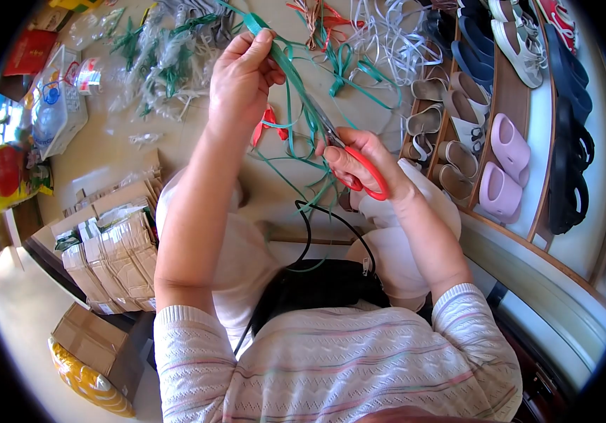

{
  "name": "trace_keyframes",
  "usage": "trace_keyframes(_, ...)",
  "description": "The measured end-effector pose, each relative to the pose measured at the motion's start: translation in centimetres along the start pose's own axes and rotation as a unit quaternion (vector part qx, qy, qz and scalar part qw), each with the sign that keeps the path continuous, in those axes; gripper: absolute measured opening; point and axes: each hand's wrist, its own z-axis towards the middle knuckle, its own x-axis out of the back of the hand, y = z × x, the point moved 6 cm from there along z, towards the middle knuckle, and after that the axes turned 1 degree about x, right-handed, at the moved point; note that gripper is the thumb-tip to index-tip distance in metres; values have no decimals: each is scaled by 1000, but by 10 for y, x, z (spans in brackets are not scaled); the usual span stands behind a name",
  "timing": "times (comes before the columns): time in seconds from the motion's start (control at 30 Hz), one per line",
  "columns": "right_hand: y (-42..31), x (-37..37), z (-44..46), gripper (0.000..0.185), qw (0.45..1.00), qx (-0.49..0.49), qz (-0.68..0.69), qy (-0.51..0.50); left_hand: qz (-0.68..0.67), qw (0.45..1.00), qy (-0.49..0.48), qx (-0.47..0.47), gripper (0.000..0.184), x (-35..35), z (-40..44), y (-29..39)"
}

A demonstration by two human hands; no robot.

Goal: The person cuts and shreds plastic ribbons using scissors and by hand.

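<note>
Head view, the only feed I have: the left hand [246, 77] is raised ahead, closed, with thumb and fingers pinching the upper part of a bunch of green strips [292, 74]. Strips run down from this grip toward the right hand [366, 158], with loose lengths trailing lower, between the knees. The right hand is closed around the red handles of the scissors [380, 182]; blades point up and away, lying against the green strips. Contact with the strips visible; blade opening too obscured for me to read. Below the left hand I log a red strip [270, 127] near the green lengths. Farther ahead on the floor [123, 144]: a tangle of clear plastic [169, 63] to the left, white strips [394, 42] to the right. Far left, a white plastic crate [70, 130] holding clear items. Nearer on the left, a taped cardboard box [113, 261]. To the right I record a shoe rack [511, 240] with pink slippers [506, 141] among other footwear. A black cord [306, 225] loops between the knees, just above a black item [317, 282] on the lap.
</note>
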Motion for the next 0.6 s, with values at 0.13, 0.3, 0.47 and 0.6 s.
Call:
trace_keyframes(0.13,3,2,2,27,999,5,-19,32,2,1000,8,-16,10,0,0,1)
trace_keyframes(0.3,9,5,4,23,995,27,-67,71,-24,1000,16,-11,9,-1,-1,0)
trace_keyframes(0.47,7,14,8,20,964,137,-191,125,65,996,-46,39,9,-10,-4,-1)
trace_keyframes(0.6,-4,15,2,19,943,124,-261,164,120,985,-97,72,14,-17,-8,-3)
